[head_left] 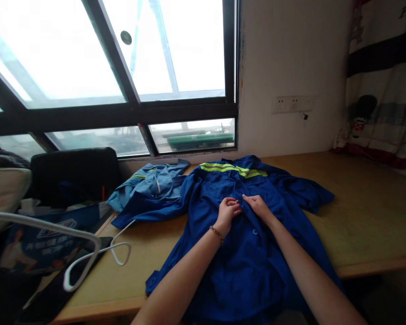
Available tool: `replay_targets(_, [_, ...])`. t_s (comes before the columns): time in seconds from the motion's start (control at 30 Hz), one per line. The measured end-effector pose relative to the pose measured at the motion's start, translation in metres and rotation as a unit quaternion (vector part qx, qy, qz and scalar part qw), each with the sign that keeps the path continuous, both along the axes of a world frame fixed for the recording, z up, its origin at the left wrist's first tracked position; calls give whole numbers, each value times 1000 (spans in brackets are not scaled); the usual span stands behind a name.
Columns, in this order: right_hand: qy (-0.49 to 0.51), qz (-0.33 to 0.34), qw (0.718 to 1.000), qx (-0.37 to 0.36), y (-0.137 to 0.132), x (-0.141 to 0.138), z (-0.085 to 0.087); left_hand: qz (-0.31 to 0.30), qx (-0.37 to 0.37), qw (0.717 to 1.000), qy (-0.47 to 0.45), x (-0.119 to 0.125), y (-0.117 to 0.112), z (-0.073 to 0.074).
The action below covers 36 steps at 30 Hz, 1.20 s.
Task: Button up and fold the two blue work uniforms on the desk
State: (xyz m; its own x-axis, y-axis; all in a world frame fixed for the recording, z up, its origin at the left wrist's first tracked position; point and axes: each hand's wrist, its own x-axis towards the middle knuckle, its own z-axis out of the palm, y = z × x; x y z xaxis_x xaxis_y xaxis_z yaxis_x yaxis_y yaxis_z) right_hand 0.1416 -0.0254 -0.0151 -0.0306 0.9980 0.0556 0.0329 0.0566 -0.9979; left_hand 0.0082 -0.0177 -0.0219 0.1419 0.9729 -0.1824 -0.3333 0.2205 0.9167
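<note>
A bright blue work jacket (243, 253) with a yellow-green reflective stripe across the shoulders lies spread front-up on the wooden table (368, 212). My left hand (228, 210), with a bead bracelet on its wrist, is closed and pinches the fabric at the jacket's front opening. Touching it from the right, my right hand (257, 205) has its fingers closed on the same strip of fabric. A blue button shows just below my right wrist. A second, lighter blue jacket (152, 185) lies crumpled to the left, partly under the first one's sleeve.
A white clothes hanger (88, 253) reaches over the table's left edge. Left of it stand a black bag (74, 174) and a printed blue bag (43, 239). A window and a wall socket (291, 104) are behind the table; striped fabric hangs at the right.
</note>
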Motion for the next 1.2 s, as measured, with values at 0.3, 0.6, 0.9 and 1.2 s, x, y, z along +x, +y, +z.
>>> replay_targets(0.3, [-55, 4, 996, 64, 1, 2, 2, -79, -102, 990, -56, -11, 11, -1])
replay_targets(0.6, [-54, -48, 997, 39, 7, 6, -9, -133, -47, 990, -11, -17, 13, 1])
replay_targets(0.9, [-54, -37, 998, 25, 9, 12, -9, -92, 116, 982, 113, -11, 16, -3])
replay_targets(1.2, [-172, -48, 976, 126, 2, 3, -9, -41, 50, 994, 84, -4, 3, 3])
